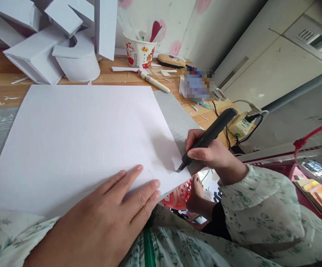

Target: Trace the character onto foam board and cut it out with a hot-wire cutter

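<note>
A large white sheet (pixel 80 141) lies on a grey cutting mat (pixel 174 115) on the wooden table. My left hand (pixel 108 218) rests flat on the sheet's near edge, fingers stretched out and together. My right hand (pixel 213 155) grips a black utility knife (pixel 208 137), its tip touching the sheet near the sheet's right corner. A faint curved line shows on the sheet just left of the tip.
White foam-board letter shapes (pixel 52 48) stand at the back left. A paper cup (pixel 140 52) with tools, a white pen (pixel 155 82), a blurred box (pixel 198 85), scissors and a power strip (pixel 241 124) crowd the back right. A fan grille (pixel 319 155) is at the right.
</note>
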A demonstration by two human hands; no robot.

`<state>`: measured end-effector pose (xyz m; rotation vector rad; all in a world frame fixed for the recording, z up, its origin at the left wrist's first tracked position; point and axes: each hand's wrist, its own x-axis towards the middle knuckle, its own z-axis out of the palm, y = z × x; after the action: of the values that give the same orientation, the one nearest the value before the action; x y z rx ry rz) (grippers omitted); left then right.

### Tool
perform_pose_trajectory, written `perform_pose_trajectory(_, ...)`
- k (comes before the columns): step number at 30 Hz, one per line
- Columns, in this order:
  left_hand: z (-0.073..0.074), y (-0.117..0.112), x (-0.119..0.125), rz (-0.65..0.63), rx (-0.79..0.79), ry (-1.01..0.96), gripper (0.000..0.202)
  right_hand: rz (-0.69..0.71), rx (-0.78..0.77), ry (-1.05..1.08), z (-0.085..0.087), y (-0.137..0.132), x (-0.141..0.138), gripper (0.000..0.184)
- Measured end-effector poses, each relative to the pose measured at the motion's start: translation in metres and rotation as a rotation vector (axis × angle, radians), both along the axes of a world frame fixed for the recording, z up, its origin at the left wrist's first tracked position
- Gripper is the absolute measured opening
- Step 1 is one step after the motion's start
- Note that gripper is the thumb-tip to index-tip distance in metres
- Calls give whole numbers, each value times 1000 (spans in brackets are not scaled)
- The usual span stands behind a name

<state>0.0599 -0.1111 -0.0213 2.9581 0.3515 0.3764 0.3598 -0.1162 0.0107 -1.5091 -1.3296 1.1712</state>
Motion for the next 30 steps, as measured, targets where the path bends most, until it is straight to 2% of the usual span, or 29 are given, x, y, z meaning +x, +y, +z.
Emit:
perform_pose_trajectory(8,-8,0,-6,1,43,19,56,144,-40,-6,6,16,6,26)
perform_pose_trajectory(13,-10,-2,-8,3,58,21,61,203,-65,31,3,24,10,26)
perform_pose_trajectory(20,-15,-2,-6,38,74,-5,53,253,-108,96,2,28,13,27)
perform_pose_trajectory(30,-12,-2,-7,45,88,-7,44,411,-181,16,9,48,11,27)
